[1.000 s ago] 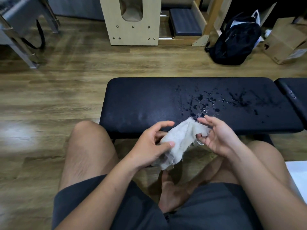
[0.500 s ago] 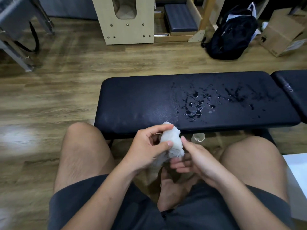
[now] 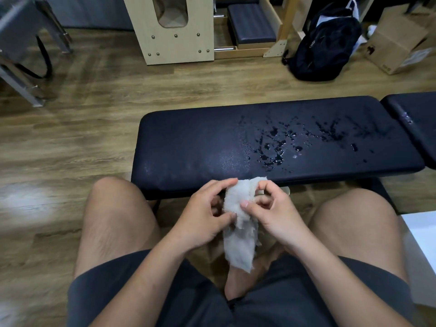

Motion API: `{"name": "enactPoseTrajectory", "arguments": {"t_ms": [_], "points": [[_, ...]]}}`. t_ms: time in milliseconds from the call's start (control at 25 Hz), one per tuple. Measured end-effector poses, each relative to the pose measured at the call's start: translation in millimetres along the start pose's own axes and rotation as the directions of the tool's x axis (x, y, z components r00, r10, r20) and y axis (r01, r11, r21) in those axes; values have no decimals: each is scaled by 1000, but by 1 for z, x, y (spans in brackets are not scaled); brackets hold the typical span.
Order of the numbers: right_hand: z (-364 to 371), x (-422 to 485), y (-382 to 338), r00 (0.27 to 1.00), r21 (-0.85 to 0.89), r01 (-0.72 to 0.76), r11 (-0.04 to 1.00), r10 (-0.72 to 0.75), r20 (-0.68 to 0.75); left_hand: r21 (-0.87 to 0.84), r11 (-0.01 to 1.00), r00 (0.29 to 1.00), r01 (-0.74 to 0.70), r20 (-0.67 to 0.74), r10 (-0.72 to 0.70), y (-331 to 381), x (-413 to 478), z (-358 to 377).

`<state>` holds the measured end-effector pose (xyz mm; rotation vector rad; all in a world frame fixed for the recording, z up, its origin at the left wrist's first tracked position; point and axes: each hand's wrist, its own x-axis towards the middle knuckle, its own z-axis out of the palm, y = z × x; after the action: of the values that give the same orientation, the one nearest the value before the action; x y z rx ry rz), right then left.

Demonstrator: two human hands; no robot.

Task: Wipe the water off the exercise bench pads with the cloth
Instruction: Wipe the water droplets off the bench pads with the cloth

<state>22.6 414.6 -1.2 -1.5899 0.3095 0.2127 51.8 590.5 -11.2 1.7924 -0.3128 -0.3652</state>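
Cloth (image 3: 239,223), pinched in left hand (image 3: 203,220) and right hand (image 3: 274,213), should be bunched into a pad before pressing on water (image 3: 278,147) mid-bench (image 3: 188,147).

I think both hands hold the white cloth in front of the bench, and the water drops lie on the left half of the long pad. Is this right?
Not quite. In the head view the water drops lie on the right half of the long pad, not the left. The rest is right: the left hand and right hand hold the white cloth in front of the bench.
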Motion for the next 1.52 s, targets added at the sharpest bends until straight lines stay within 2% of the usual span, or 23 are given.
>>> {"name": "enactPoseTrajectory", "arguments": {"t_ms": [120, 200, 240, 320, 360, 400, 480, 520, 560, 640, 680, 720, 800, 880, 1040, 1120, 1160, 1240, 1280, 1320, 1400, 1480, 1520], "points": [[-2, -1, 3, 997, -173, -9, 985, -4, -76, 340, 934, 992, -108, -27, 124, -8, 1, 1], [-4, -3, 2, 999, -215, 32, 976, -32, 3, 400, 907, 985, -133, -51, 167, -4, 2, 0], [-5, -3, 0, 997, -309, 71, 949, -54, 61, 411, 901, 982, -142, -55, 179, 0, 6, -3], [-7, 0, -1, 984, -542, 176, 822, -153, 88, 407, 900, 985, -158, 4, 172, 8, 15, -10], [-7, 3, -2, 976, -582, 206, 786, -211, 60, 385, 908, 986, -165, 54, 156, 13, 21, -13], [-8, 7, -5, 970, -557, 225, 799, -240, 47, 347, 924, 986, -161, 91, 138, 17, 26, -16], [-16, 20, -15, 980, -415, 199, 888, -177, 92, 302, 948, 994, -100, 78, 80, 22, 39, -19], [-22, 28, -19, 986, -370, 163, 914, -145, 78, 371, 927, 998, -45, 46, 31, 20, 46, -21], [-31, 40, -19, 990, -373, 132, 918, -142, 1, 538, 842, 999, 19, 17, -33, 14, 54, -24], [-62, 70, -12, 952, -499, 28, 866, -176, -252, 897, 434, 983, 86, -5, -185, -3, 60, -34], [-77, 81, -8, 915, -609, -90, 788, -176, -362, 959, 275, 970, 67, 3, -245, -14, 59, -36], [-88, 87, -1, 882, -695, -222, 684, -164, -442, 978, 206, 958, 45, 16, -286, -26, 56, -36], [-94, 92, 16, 810, -766, -335, 548, -248, -531, 970, 240, 956, 47, 26, -291, -43, 51, -33], [-79, 96, 28, 787, -832, -280, 478, -382, -484, 957, 285, 967, 59, 16, -256, -47, 51, -30], [-21, 87, 38, 861, -923, -114, 368, -427, -277, 963, 260, 974, 76, -16, -225, -49, 52, -28], [19, 82, 44, 897, -966, 81, 244, -440, -36, 961, 262, 973, 82, -21, -228, -50, 50, -27], [35, 78, 47, 887, -967, 178, 181, -455, 79, 963, 257, 972, 81, -19, -233, -51, 49, -28], [27, 84, 39, 864, -939, 326, 107, -437, 250, 966, 251, 970, 65, -2, -241, -50, 49, -31], [6, 88, 34, 870, -937, 343, 71, -401, 288, 968, 245, 968, 56, 8, -252, -49, 49, -33], [-22, 90, 30, 906, -952, 301, 49, -325, 270, 970, 238, 965, 50, 15, -262, -49, 48, -34], [-90, 96, 14, 981, -994, -3, 109, -192, -24, 969, 242, 967, 47, 17, -255, -52, 49, -34], [-138, 106, 1, 922, -907, -301, 295, -151, -355, 970, 241, 968, 45, 17, -249, -50, 51, -34], [-138, 110, -1, 886, -860, -375, 346, -139, -443, 970, 242, 966, 38, 27, -258, -48, 53, -34]]}}
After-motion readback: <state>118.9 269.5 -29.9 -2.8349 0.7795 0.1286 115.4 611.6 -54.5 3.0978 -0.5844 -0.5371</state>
